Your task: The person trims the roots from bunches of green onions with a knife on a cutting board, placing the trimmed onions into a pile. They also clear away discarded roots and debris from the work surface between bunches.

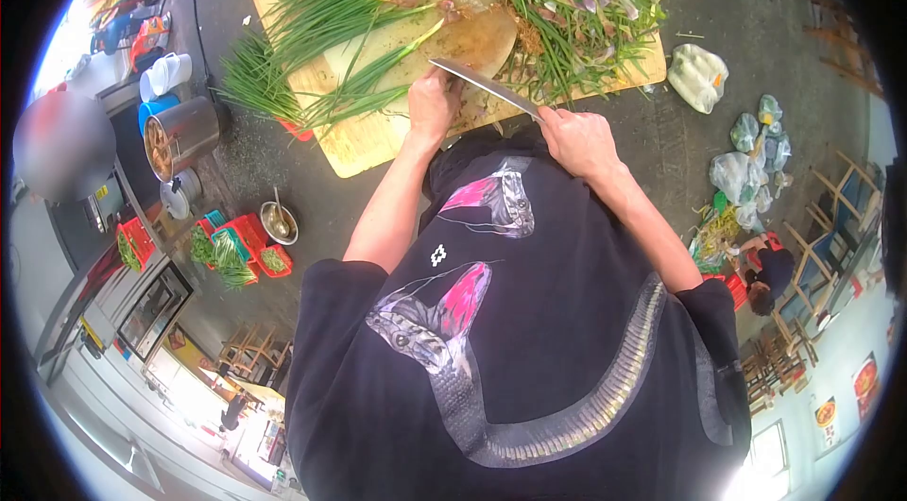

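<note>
My right hand point(578, 137) grips the handle of a cleaver point(484, 85), whose blade points left over a large wooden cutting board point(364, 147). My left hand point(433, 104) rests on the board by the blade's tip, pressing on the ends of a bunch of green onions point(345, 15). More green onions with pinkish bulbs point(576, 0) are heaped on the right side of the board. My black printed shirt fills the lower part of the view.
Left of the board stand a metal pot point(184, 133), a white jug point(168, 73), red baskets of greens point(241, 246) and a metal bowl with a ladle point(279, 222). Plastic bags point(751, 161) lie at the right, where another person point(765, 276) crouches.
</note>
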